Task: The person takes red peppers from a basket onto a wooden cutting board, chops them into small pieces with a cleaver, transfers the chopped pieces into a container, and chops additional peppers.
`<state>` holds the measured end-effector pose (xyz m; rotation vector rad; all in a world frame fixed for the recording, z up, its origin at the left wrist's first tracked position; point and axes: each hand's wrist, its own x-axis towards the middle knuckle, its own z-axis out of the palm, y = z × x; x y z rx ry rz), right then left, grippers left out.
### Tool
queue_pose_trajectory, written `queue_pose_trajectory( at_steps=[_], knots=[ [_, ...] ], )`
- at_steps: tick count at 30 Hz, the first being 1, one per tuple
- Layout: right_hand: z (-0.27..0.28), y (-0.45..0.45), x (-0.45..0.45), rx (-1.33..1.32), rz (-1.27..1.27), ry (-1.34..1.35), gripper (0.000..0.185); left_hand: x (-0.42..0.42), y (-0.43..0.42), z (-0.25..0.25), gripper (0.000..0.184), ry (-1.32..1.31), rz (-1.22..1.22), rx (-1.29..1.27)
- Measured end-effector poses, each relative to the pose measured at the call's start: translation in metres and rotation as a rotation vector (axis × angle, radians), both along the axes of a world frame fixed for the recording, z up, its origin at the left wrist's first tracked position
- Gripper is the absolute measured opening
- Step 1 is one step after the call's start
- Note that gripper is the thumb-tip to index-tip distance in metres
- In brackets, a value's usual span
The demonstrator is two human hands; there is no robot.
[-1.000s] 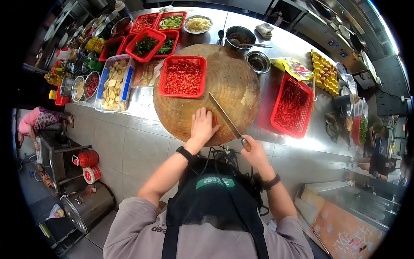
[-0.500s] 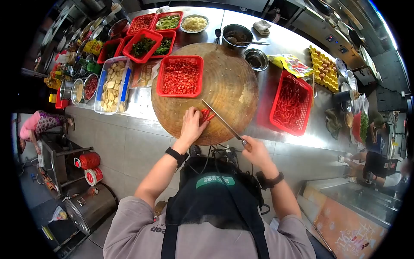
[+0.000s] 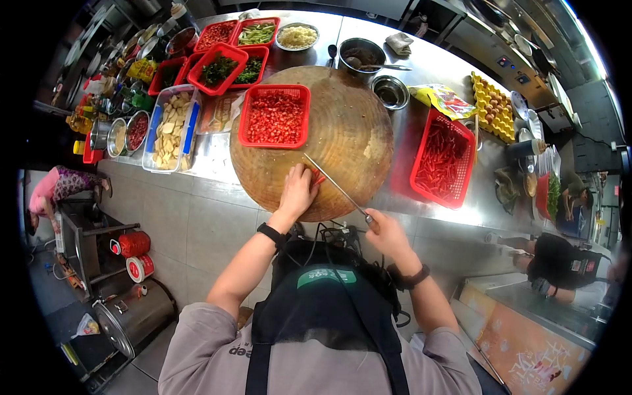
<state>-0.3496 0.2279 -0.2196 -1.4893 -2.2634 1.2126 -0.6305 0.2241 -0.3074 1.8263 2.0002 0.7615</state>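
Note:
My left hand (image 3: 298, 193) is closed over a small bunch of red chili peppers (image 3: 317, 176), pressing them on a round wooden chopping block (image 3: 352, 125). Mostly covered by the fingers, the bunch shows only at their right side. A knife (image 3: 336, 187) is gripped by its handle in my right hand (image 3: 388, 234). Its blade slants up and left across the block, close beside the peppers. Farther back on the block stands a red basket (image 3: 307, 118) of chopped red chili.
Right of the block, a red basket (image 3: 469, 168) holds whole chili peppers. Metal bowls (image 3: 390, 92) and an egg tray (image 3: 503, 128) stand behind. A clear tub (image 3: 157, 125) of pale slices is at left. Two people (image 3: 559, 260) (image 3: 56, 191) are off to the sides.
The knife and my right hand have shifted slightly left and down. Less of the chili bunch shows beside my left hand. A person at the right has moved nearer the counter.

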Motion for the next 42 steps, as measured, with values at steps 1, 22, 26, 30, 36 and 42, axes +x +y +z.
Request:
queue_pose_trajectory(
  at_steps=[1, 22, 26, 30, 36, 42],
  knots=[
    [0.002, 0.0, 0.0, -0.026, 0.0, -0.016, 0.045, 0.001, -0.001, 0.001, 0.029, -0.012, -0.009, 0.003],
    [-0.007, -0.009, -0.005, 0.051, 0.05, 0.049, 0.048, -0.005, -0.004, -0.001, 0.019, -0.133, -0.081, 0.171],
    [-0.011, -0.013, -0.005, 0.083, 0.043, 0.014, 0.047, -0.005, -0.001, 0.004, 0.019, -0.132, -0.103, 0.165],
    [-0.014, -0.012, -0.003, 0.059, 0.029, 0.036, 0.047, -0.007, 0.0, 0.004, 0.019, -0.127, -0.118, 0.135],
    [0.007, -0.016, -0.007, 0.109, 0.073, -0.009, 0.043, -0.007, 0.002, 0.002, 0.018, -0.12, -0.111, 0.065],
    [0.014, -0.016, -0.011, 0.118, 0.115, -0.084, 0.042, -0.007, 0.007, 0.0, 0.029, -0.112, -0.115, -0.007]
  ],
)
